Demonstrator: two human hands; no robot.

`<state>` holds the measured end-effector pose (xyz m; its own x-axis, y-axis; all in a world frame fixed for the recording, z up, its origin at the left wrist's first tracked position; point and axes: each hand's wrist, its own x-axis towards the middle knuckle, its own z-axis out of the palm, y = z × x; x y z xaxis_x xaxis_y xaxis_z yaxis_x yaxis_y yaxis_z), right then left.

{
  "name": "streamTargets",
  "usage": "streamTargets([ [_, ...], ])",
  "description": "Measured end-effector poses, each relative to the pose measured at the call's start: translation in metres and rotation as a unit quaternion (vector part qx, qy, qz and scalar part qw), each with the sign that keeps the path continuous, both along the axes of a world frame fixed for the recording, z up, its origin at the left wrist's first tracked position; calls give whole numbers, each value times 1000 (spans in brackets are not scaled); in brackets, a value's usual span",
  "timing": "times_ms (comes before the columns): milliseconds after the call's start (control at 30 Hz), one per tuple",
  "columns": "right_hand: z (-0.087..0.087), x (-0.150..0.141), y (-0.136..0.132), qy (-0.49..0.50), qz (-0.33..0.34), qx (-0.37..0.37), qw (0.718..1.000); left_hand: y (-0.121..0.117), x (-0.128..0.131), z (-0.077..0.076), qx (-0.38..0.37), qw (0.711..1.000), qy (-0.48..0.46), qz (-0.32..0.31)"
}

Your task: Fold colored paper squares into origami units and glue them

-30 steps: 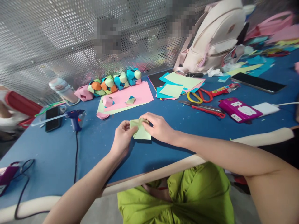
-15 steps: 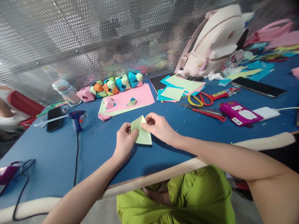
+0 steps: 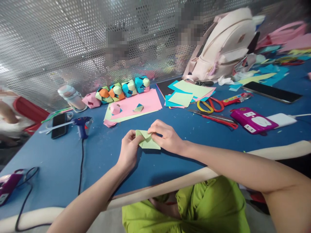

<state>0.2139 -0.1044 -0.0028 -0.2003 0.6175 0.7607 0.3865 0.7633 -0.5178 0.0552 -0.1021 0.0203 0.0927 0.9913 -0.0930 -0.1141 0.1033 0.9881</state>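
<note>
A small sheet of light green paper [image 3: 151, 144] is held between both hands just above the blue table. My left hand [image 3: 129, 148] pinches its left edge, thumb on top. With thumb and fingers, my right hand [image 3: 165, 136] grips the upper right part, where the top of the sheet is folded over toward me. Beyond the hands, a folded paper piece [image 3: 138, 108] and a pink paper ball [image 3: 115, 109] lie on pink sheets [image 3: 152, 103]. Behind them stands a row of several folded paper balls [image 3: 117, 93] in mixed colours.
A glue gun [image 3: 82, 126] with a cord lies at left, near a phone [image 3: 59, 125] and a bottle [image 3: 71, 98]. To the right are scissors [image 3: 211, 105], a red-handled cutting tool [image 3: 213, 118], a purple power strip [image 3: 254, 120], another phone [image 3: 272, 92], coloured paper [image 3: 181, 99] and a backpack [image 3: 225, 48].
The upper part of the green paper, standing up before, is now folded down toward me. My right hand has moved slightly down with it. The view has shifted a little.
</note>
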Motion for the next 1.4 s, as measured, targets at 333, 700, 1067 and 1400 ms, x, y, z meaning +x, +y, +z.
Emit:
streamTargets([
  [333,4,1,0,-28,0,-4,1000,2,-3,-3,9,1000,18,-10],
  [700,20,2,5,221,108,-371,896,0,-2,1,60,989,126,-38],
  [1067,14,2,11,203,144,-466,849,-2,-1,3,38,990,125,-46],
  [1400,12,4,6,60,57,-319,944,-1,0,2,2,996,75,-50],
])
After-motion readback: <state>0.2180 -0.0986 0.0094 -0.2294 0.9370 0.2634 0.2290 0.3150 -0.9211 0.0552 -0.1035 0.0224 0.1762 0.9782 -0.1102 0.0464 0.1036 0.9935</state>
